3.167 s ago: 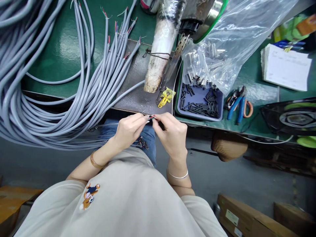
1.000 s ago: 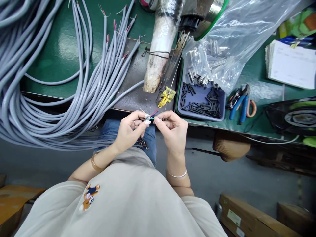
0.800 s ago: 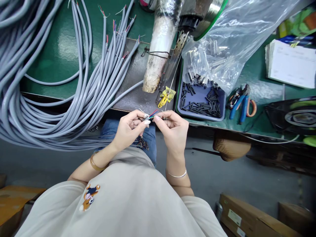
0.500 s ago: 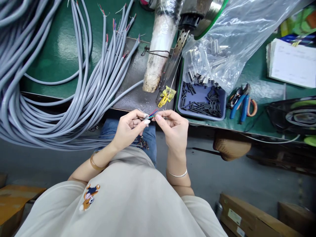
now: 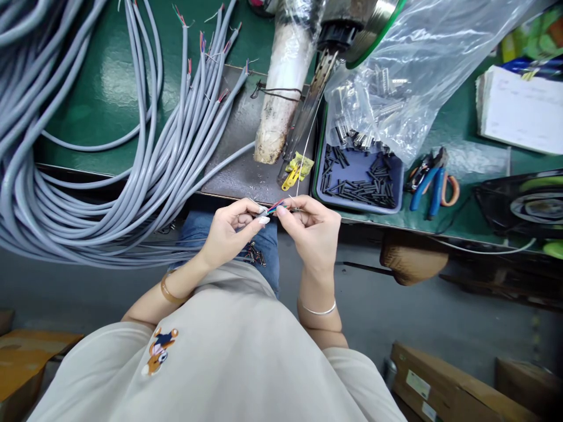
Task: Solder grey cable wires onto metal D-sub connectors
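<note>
Between thumb and fingers, my left hand (image 5: pixel 233 228) pinches the end of a grey cable near the bench edge. Thin coloured wires (image 5: pixel 276 206), red, blue and green among them, fan out of that end toward the right. My right hand (image 5: pixel 310 228) is closed on the wires' far ends, with the tips hidden by its fingers. Just beyond my hands lies a yellow piece with a crumpled wrapper (image 5: pixel 295 174). A bundle of grey cables (image 5: pixel 176 140) with stripped ends lies to the left.
A purple tray (image 5: pixel 314 196) of short black tubes stands right of my hands, a plastic bag (image 5: pixel 396 99) of metal connectors over it. Blue-handled pliers (image 5: pixel 433 187) lie further right. A soldering iron (image 5: pixel 310 111) and wrapped white tube (image 5: pixel 281 88) reach toward me. Solder wire hangs from a spool (image 5: pixel 378 29).
My right hand has shifted slightly right, and the coloured wires now stretch straighter and closer together between both hands. My left hand stays almost in place.
</note>
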`<state>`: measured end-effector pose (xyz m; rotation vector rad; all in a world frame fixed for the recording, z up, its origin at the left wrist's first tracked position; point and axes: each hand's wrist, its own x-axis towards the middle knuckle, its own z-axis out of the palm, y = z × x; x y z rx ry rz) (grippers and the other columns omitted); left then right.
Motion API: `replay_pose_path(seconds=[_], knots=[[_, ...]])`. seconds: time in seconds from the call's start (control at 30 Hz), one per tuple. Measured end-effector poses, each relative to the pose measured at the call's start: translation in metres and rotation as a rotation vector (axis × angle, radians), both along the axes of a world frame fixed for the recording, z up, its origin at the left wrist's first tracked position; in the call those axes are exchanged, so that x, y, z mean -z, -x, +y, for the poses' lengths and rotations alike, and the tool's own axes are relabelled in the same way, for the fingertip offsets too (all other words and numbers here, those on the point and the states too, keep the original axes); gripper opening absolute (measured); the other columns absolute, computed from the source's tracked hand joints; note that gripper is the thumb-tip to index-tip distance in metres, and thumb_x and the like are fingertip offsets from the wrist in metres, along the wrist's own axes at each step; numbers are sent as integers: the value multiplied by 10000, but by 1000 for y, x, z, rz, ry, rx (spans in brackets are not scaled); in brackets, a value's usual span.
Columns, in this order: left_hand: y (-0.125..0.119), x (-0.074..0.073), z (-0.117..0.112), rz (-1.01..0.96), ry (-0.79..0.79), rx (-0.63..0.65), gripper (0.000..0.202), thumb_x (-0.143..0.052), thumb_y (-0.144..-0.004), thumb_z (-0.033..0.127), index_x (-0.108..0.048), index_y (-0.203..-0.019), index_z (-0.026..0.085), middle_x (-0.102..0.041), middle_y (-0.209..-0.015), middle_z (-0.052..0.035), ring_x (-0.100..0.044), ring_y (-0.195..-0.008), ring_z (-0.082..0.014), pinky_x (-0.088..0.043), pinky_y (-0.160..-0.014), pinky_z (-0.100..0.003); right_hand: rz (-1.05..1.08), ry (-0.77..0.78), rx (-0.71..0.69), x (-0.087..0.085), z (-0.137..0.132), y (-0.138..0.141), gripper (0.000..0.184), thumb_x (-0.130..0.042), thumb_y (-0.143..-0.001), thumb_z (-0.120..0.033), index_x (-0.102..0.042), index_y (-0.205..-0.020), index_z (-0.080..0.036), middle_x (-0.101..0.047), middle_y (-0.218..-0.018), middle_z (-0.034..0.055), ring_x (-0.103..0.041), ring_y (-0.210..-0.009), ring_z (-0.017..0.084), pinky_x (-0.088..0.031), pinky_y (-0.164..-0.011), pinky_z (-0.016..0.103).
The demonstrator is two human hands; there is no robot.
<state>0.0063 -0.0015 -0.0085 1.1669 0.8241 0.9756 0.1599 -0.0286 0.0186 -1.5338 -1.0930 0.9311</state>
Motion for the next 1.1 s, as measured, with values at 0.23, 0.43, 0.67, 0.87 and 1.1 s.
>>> replay_pose_path(seconds=[0.23,0.43,0.67,0.87,1.1], knots=[[0,5,-3,50,-114,-61,175,-742,-876,316,-674,-871,155,-652,-756,8,-521,-538,-49,-425,-509,-177,-77,-35,10,-2,0,3,111,-684,-810,-274,-703,-783,-168,-585,-658,-34,-233,-458,23,-148,-445,245],[1,14,-5,176,-310,-127,67,-710,-901,223,-721,-910,157,-718,-831,-30,-609,-672,-96,-485,-620,-203,-134,-60,5,-2,1,2,104,-680,-813,-252,-693,-767,-160,-590,-674,-37,-221,-460,15,-150,-446,244],[0,12,-6,217,-431,-183,39,-700,-902,159,-720,-935,159,-751,-869,-40,-664,-741,-111,-502,-657,-201,-139,-72,11,3,-1,4,112,-676,-826,-263,-673,-763,-171,-578,-684,-41,-232,-466,20,-153,-454,246],[1,10,-3,254,-536,-172,30,-704,-891,139,-716,-916,149,-749,-839,-41,-676,-743,-111,-502,-649,-190,-119,-56,0,4,-2,0,120,-695,-828,-284,-685,-780,-176,-533,-633,-56,-236,-458,26,-152,-450,247],[-3,9,-5,93,-103,-125,116,-736,-860,257,-731,-890,146,-705,-759,-13,-560,-569,-67,-451,-537,-174,-44,-36,-24,4,-2,0,112,-689,-849,-280,-683,-796,-182,-433,-560,-82,-241,-458,33,-156,-456,243]])
